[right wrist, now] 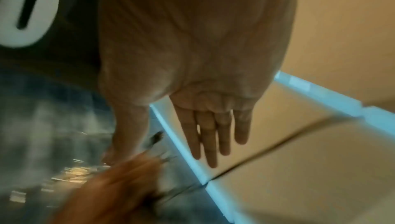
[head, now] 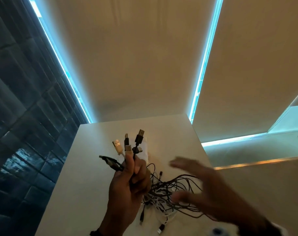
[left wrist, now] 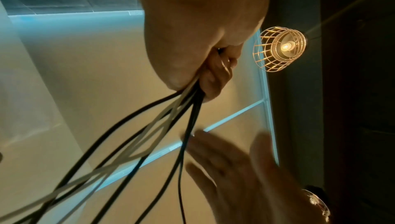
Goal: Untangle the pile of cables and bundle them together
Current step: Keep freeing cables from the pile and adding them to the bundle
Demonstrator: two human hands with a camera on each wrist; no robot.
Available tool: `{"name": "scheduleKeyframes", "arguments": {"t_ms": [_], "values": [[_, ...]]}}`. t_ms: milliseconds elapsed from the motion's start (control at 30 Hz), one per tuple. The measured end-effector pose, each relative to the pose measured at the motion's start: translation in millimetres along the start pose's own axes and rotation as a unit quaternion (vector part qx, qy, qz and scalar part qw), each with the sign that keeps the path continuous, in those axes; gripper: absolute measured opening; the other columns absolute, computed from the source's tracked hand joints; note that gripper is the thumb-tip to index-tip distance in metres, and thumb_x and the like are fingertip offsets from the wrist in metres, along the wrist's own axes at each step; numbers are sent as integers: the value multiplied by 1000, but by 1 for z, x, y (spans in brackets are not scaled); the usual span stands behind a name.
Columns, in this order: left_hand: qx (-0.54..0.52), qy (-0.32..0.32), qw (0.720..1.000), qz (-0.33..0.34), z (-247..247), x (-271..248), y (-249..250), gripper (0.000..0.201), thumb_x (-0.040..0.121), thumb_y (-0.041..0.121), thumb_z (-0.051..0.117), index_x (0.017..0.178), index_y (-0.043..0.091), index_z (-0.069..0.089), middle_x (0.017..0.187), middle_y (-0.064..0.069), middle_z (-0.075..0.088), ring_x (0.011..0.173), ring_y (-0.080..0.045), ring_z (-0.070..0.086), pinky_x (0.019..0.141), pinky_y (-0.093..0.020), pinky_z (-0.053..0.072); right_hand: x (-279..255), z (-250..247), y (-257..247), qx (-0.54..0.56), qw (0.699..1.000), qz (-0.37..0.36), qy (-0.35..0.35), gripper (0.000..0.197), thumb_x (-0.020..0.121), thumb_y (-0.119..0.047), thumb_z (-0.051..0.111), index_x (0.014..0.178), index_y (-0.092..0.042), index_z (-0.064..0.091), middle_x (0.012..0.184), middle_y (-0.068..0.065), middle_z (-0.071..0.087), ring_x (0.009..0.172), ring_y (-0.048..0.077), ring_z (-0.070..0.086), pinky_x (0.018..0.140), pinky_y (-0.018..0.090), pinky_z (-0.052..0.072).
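My left hand [head: 133, 174] is raised above the white table [head: 87, 167] and grips several cable ends in a fist. Black and white USB plugs [head: 127, 145] stick up out of it like a bunch. From the fist, black and white cords [left wrist: 149, 134] hang down to a tangled pile of cables [head: 170, 195] lying on the table. My right hand [head: 195, 181] hovers over the pile, blurred, with its fingers [right wrist: 211, 140] straight and spread, holding nothing.
The table stands in a corner between beige walls with light-blue glowing strips [head: 204, 65]. A dark tiled wall [head: 25, 99] runs along the left. In the left wrist view a caged lamp [left wrist: 280, 48] glows overhead. A loose USB plug [head: 160, 229] lies near the front edge.
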State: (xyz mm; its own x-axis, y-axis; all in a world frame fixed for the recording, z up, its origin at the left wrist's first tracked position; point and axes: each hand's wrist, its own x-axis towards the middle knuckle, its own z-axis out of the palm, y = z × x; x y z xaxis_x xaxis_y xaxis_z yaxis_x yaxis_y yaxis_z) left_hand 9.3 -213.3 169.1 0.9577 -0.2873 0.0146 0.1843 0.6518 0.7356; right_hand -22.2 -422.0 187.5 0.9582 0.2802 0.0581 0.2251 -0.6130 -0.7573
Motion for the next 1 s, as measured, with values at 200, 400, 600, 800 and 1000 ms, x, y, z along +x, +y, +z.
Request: {"name": "scheduleKeyframes", "arguments": {"t_ms": [200, 400, 600, 800, 1000], "values": [[-10, -30, 999, 20, 14, 1, 12, 46, 78, 53, 72, 65, 15, 49, 54, 4, 33, 42, -8, 25, 42, -26, 22, 27, 62, -10, 92, 990, -65, -87, 12, 91, -6, 62, 100, -12, 68, 79, -27, 63, 72, -12, 59, 68, 3, 42], [13, -10, 998, 64, 18, -8, 29, 49, 71, 57, 76, 63, 17, 49, 49, 8, 34, 38, -6, 20, 36, -18, 25, 4, 60, 11, 86, 994, -66, -34, 16, 88, -45, 65, 76, -34, 64, 61, -20, 59, 53, 8, 54, 49, 13, 39], [35, 3, 996, 88, 2, -11, 44, 48, 73, 57, 74, 65, 18, 48, 47, 11, 35, 39, -8, 14, 35, -14, 24, -13, 69, 49, 79, 997, -9, -26, 21, 91, -38, 65, 75, -25, 70, 56, -25, 58, 47, 2, 52, 49, 10, 35], [-213, -164, 961, 58, -21, -10, 58, 44, 104, 39, 34, 86, 1, 46, 63, -8, 34, 51, -17, 27, 46, -33, 27, -30, 85, 103, 23, 998, 59, -19, 33, 86, -37, 66, 55, -43, 57, 49, -19, 51, 48, 0, 47, 50, 18, 34], [-291, -221, 930, 46, -38, -12, 65, 52, 107, 40, 17, 96, -5, 41, 72, -16, 32, 61, -25, 31, 57, -39, 25, -53, 95, 141, 8, 992, 111, -59, 30, 79, -46, 63, 58, -26, 59, 45, -11, 46, 47, 3, 44, 52, 13, 28]]}}
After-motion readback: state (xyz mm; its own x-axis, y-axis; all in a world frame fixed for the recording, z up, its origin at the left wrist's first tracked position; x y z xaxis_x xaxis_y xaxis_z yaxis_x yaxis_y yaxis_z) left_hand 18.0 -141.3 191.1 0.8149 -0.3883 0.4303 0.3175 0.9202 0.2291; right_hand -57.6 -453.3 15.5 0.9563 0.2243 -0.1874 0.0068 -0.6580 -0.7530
